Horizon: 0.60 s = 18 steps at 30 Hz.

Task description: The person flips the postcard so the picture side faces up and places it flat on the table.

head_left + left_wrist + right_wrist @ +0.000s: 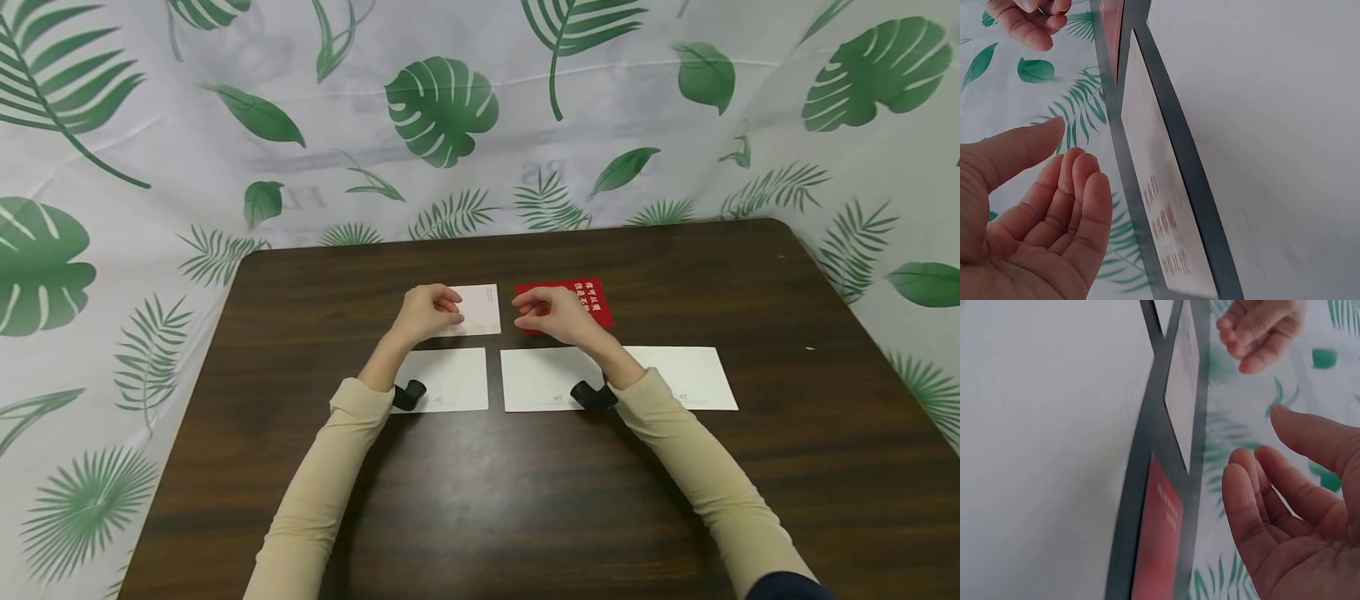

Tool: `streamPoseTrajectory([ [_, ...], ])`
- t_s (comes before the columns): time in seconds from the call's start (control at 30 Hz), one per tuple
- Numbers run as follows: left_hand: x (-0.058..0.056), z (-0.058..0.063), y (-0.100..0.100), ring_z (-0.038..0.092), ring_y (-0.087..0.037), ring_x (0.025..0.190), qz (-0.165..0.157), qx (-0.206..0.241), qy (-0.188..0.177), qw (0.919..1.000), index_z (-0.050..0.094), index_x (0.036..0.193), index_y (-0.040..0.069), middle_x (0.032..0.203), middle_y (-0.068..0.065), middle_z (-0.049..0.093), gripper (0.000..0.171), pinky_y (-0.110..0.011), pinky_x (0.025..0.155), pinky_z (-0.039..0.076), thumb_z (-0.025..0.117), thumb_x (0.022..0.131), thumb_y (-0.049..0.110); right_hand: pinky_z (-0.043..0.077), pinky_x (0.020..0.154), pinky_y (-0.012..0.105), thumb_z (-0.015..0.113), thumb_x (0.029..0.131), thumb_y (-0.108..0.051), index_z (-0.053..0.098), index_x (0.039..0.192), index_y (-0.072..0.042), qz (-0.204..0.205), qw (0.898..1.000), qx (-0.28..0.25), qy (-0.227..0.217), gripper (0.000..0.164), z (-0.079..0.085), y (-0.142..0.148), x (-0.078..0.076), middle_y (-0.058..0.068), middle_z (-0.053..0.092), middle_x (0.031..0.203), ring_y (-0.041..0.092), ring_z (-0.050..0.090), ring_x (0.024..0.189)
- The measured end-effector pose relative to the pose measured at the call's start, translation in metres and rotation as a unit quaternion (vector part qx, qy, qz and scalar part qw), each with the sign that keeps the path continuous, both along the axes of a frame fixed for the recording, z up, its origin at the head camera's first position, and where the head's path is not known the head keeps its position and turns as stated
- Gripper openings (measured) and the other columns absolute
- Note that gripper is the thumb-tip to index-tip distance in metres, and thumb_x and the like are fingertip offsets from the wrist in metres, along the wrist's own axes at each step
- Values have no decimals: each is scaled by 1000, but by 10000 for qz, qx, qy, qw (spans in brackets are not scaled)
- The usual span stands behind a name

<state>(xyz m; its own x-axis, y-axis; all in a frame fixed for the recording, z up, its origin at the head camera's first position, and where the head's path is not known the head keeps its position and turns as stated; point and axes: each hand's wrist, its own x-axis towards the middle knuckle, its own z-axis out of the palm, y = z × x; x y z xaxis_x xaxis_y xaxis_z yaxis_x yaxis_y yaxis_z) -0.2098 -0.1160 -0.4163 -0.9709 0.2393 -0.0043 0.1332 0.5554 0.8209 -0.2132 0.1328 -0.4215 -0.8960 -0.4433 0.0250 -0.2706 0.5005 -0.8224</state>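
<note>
Pale card (480,310) and red card (601,307) lie side by side twd the table's (525,500) far edge, prob. best pinched lightly by a rim w/o bending, while L hand (426,315) & R hand (558,312) hover turned inward, thumbs apart from loosely curved fingers, nothing held.

Counter (517,508): dark wood or wood-look grain, smooth, semi-gloss, with a soft sheen near the front.
White rectangles (457,375), three: paper, smooth, matt.
Pale card (480,308): thin paper stock, smooth, matt.
Red card (597,302): paper or card stock, smooth, matt-looking.
Backdrop (337,108): thin cloth or cloth-like sheeting, matt, lightly creased.
Sleeves (307,500): soft beige cloth, matt, wrinkled at the forearms.
Wrist cameras (409,396): black plastic-looking housings, smooth.
Navy edge (787,587), lower right: cloth-like, matt.
</note>
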Motion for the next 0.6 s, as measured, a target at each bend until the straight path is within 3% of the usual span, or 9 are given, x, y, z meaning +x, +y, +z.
streamPoseTrajectory([
  [0.6,42,-4,-60,59,-23,71,436,-320,-51,9985,65,97,-8,81,-14,65,24,-23,61,45,73,77,3,49,67,25,75,77,-5,65,105,5,447,9989,-71,-144,31,-12,-48,22,9,65,84,18,59,75],
])
